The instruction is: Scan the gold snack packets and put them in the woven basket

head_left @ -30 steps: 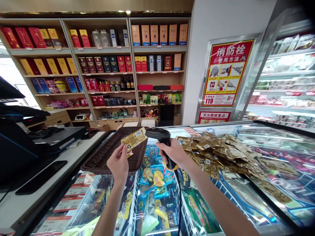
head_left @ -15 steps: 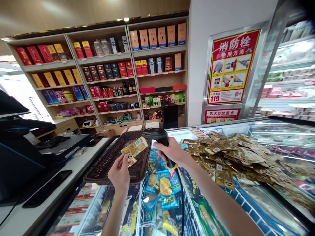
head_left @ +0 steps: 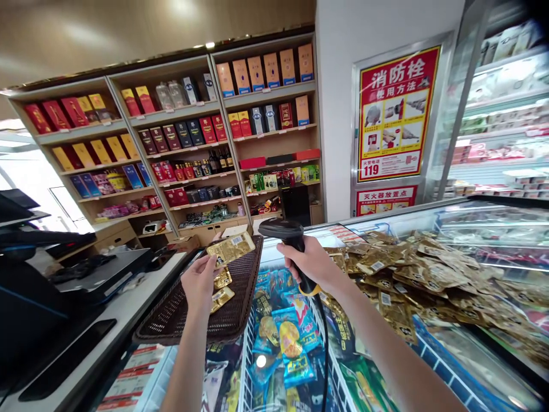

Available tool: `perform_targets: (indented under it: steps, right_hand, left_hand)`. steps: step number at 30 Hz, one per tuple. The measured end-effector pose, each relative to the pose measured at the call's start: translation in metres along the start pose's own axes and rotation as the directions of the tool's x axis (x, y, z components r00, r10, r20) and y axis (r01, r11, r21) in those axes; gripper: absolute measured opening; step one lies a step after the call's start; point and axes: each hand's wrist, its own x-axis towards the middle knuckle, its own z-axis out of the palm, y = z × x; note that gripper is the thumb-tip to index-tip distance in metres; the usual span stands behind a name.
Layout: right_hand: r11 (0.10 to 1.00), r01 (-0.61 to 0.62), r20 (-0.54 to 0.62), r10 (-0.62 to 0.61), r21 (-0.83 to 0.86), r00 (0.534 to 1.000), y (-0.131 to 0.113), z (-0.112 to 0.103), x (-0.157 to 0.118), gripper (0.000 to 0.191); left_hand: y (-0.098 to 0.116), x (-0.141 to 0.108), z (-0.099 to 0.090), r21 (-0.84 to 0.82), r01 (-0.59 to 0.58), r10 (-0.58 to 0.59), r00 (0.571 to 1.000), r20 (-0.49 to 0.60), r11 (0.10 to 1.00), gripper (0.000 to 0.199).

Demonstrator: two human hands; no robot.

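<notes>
Over a dark brown woven basket point(head_left: 171, 316), my left hand point(head_left: 199, 280) pinches a gold foil packet point(head_left: 231, 248) by its near end, its white barcode label facing up. Beneath it, further gold packets point(head_left: 221, 298) lie in the basket. My right hand point(head_left: 312, 263) is wrapped round the handle of a black barcode scanner point(head_left: 281, 229), whose head points left towards the held packet. The scanner's black cable point(head_left: 325, 355) hangs down over the freezer.
A heap of gold packets point(head_left: 412, 274) covers the freezer's glass top at right. Below are wire baskets with blue snack bags point(head_left: 289, 337). A counter point(head_left: 141, 312) with a dark phone-like slab point(head_left: 68, 360) runs along the left. Shelves of boxes point(head_left: 184, 137) stand behind.
My left hand and its packet have shifted slightly left, and more packets in the basket now show beneath. The scanner has moved a little right in view. Both grips stay the same.
</notes>
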Motion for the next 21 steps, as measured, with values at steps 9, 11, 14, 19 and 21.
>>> perform_targets:
  steps: [9, 11, 14, 19, 21]
  right_hand:
    - [0.998, 0.010, -0.084, -0.005, 0.054, 0.996, -0.005, -0.009, 0.002, 0.040]
    - [0.997, 0.023, -0.100, -0.015, 0.074, 0.995, -0.008, -0.009, 0.000, 0.039]
    - [0.993, 0.068, -0.110, -0.057, 0.098, 0.992, -0.015, -0.009, -0.005, 0.038]
    - [0.984, 0.129, -0.107, -0.116, 0.124, 0.987, -0.030, -0.011, -0.014, 0.037]
    - [0.982, 0.148, -0.118, -0.134, 0.119, 0.984, -0.035, -0.012, -0.017, 0.038]
  left_hand:
    - [-0.009, 0.033, -0.035, 0.799, -0.065, 0.122, 0.992, -0.011, 0.597, 0.040]
    - [-0.002, 0.028, -0.033, 0.851, -0.145, 0.194, 0.980, 0.052, 0.504, 0.045]
    - [0.006, 0.014, -0.014, 0.818, -0.283, 0.225, 0.955, 0.192, 0.501, 0.043]
    - [-0.011, -0.043, 0.041, 0.636, -0.467, 0.183, 0.868, 0.461, 0.614, 0.036]
    - [-0.026, -0.080, 0.065, 0.517, -0.562, 0.123, 0.744, 0.657, 0.645, 0.031]
